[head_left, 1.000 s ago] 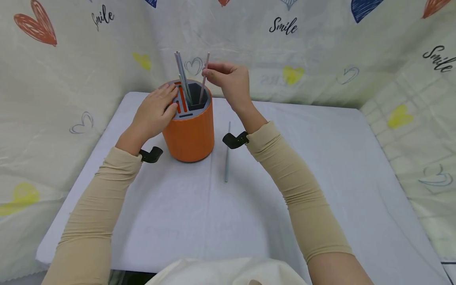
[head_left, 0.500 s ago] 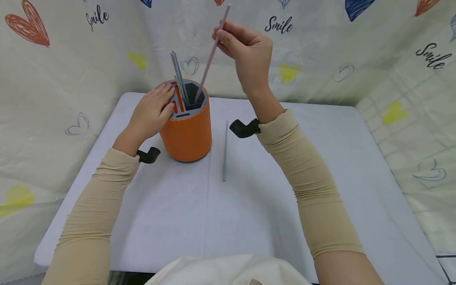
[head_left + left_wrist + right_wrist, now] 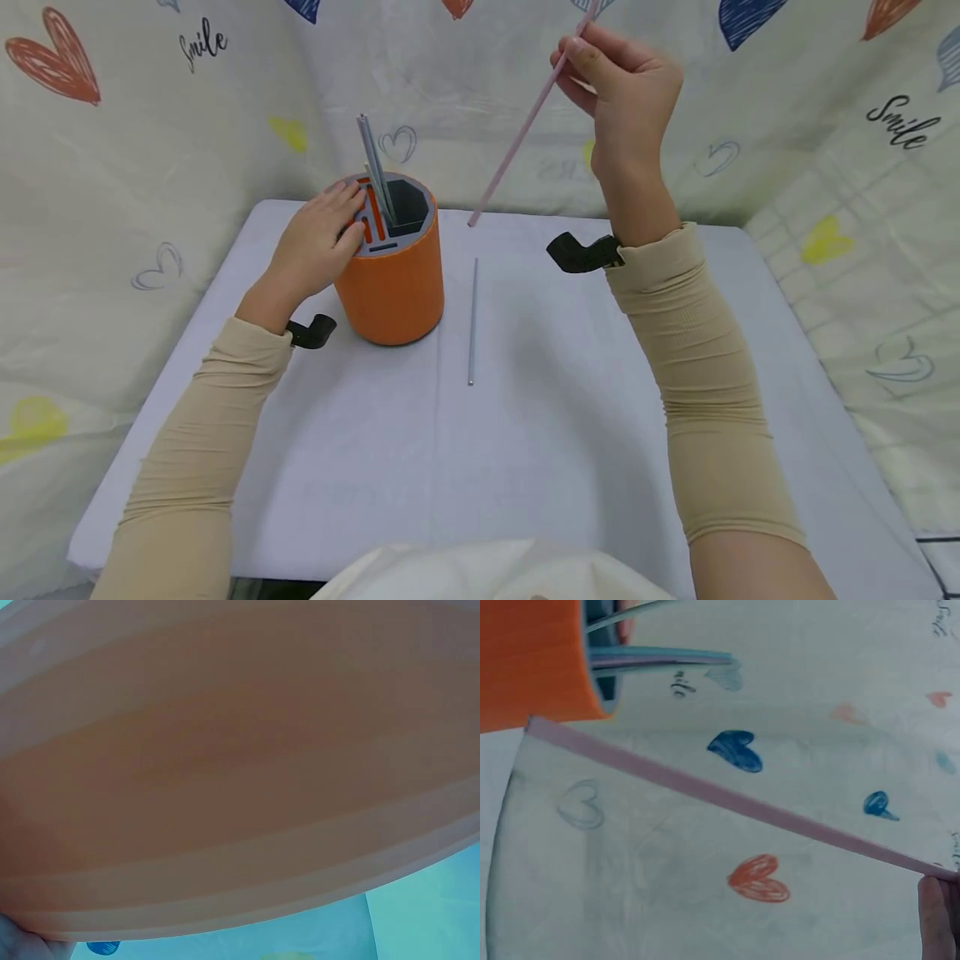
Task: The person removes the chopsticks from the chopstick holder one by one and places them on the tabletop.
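- Pink stick [image 3: 523, 129] moved: tip was inside the orange holder [image 3: 390, 296], now out, tilted, well to its right.
- My left hand [image 3: 312, 242]: fingers extended, resting on the holder's top, covering some slots.
- Holder: upright on white table [image 3: 525, 475]; thin sticks [image 3: 373, 158] lean in its big compartment.
- Blue-grey stick [image 3: 473, 325]: flat on table, near holder.
- My right hand [image 3: 630, 92]: raised, pinching pink stick near upper end, heart-print backdrop [image 3: 495, 50] behind.

head: bright | tabletop [image 3: 375, 475]: soft shadows | left wrist: teal cast, blurry (right: greyer)
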Tool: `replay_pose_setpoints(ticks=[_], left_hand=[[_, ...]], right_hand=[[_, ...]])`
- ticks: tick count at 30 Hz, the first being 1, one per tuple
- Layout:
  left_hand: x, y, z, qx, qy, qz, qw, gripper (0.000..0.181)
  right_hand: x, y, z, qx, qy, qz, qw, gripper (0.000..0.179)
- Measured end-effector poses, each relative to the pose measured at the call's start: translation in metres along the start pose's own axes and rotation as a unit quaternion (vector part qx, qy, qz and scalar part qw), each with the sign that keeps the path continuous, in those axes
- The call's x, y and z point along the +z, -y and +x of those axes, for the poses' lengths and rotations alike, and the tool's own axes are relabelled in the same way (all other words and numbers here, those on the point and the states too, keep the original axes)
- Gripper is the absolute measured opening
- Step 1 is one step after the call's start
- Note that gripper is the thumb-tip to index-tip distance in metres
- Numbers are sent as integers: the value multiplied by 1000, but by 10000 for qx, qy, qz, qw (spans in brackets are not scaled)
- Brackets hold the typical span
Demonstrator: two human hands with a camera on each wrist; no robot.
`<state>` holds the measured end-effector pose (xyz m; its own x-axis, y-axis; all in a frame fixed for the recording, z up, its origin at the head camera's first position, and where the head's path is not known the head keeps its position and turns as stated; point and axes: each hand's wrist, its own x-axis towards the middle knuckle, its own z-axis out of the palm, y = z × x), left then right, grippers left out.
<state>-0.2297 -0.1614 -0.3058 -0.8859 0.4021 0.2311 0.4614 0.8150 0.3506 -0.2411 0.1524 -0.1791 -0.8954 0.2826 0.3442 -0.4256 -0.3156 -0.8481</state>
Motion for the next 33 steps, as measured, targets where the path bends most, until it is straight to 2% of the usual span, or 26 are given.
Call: replay_pose_setpoints(ticks=[3, 7, 12, 16, 21, 25, 29, 33], left_hand=[[0, 0, 0, -19, 24, -3, 10000, 52], [-2, 2, 1, -4, 23, 34, 10000, 52], [-3, 1, 1, 14, 12, 39, 10000, 52], [-2, 0, 0, 6, -9, -48, 10000, 52], [0, 0, -1, -23, 20, -13, 10000, 52], [0, 1, 0, -22, 5, 3, 10000, 52], [-1, 1, 0, 1, -8, -10, 10000, 51], [-1, 0, -1, -26, 15, -35, 10000, 51]], right_hand=[[-16, -20, 7, 686, -83, -152, 9975, 22], [-32, -51, 11, 1719, -182, -359, 9843, 22], [-47, -93, 7, 2629, 41, -1193, 9574, 16], [-56, -123, 1, 3244, 193, -1780, 9288, 18], [-67, -150, -8, 3736, 250, -2139, 9022, 23], [-77, -169, -13, 4082, 234, -2178, 8862, 33], [-85, -186, -15, 4344, 74, -2117, 8755, 36], [-90, -202, -15, 4444, -68, -2088, 8712, 33]])
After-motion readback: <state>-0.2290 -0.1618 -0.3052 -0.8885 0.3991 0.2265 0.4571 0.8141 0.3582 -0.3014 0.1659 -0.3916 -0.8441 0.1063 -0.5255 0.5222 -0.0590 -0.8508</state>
